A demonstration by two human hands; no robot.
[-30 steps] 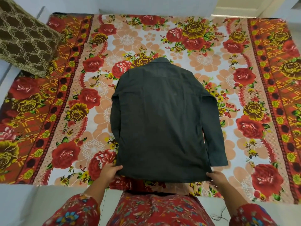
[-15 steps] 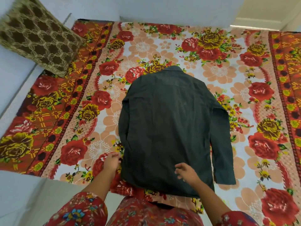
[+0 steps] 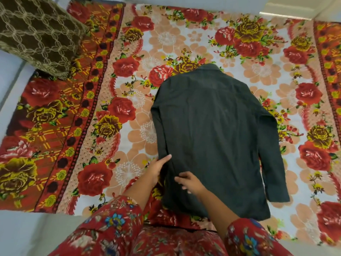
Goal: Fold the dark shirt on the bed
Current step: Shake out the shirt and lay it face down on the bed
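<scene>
Dark shirt [image 3: 212, 137] flat, back up, collar far, on floral bed [image 3: 129, 108].

- A shirt [image 3: 212, 137] lies flat, back up, on a bedsheet [image 3: 129, 100], collar away from the person.
- A cushion [image 3: 36, 34] rests at the sheet's far left corner.
- The left hand [image 3: 158, 168] touches the shirt's left edge; the right hand [image 3: 190, 182] lies on the shirt just beside it.
</scene>
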